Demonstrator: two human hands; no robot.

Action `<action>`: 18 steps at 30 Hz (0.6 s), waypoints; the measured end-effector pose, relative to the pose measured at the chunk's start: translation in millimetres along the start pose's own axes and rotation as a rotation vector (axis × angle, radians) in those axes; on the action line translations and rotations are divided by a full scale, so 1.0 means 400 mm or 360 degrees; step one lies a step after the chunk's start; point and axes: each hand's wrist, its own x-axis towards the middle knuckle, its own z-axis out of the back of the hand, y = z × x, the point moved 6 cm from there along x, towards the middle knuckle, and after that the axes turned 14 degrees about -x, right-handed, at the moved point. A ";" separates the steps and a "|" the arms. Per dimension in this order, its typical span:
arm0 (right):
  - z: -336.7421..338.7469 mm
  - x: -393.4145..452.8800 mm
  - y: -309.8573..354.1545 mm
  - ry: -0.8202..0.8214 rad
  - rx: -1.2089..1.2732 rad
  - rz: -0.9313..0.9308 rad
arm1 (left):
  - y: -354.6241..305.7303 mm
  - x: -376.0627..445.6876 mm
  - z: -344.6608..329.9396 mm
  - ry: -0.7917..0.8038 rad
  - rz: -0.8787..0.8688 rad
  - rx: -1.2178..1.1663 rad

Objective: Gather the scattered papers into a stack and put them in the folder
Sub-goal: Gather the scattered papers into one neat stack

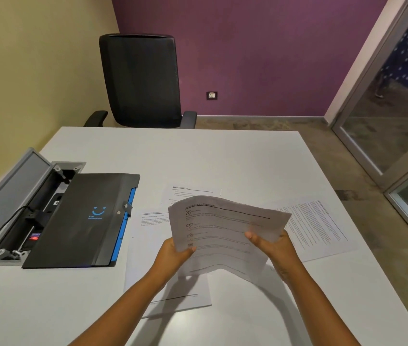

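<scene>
Head view: left hand (173, 253) and right hand (273, 248) both pinch held sheet (223, 236), lifted above white table (223, 151). Three loose papers (315, 226) flat underneath. Closed black folder (80, 221) left, partly over open cable box (20, 208).

Three loose sheets (315, 228) are lying about, one held sheet (225, 228), one folder (80, 221), one chair (140, 81).

One head-worn wide-angle view looks forward and down across the table (223, 156), close above both hands at lower centre; a chair (140, 81) and walls fill the upper frame.
</scene>
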 end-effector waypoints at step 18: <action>-0.096 0.033 -0.167 -0.0032 -0.0482 -0.0213 | 0.107 -0.013 0.122 -0.0400 0.0188 0.0122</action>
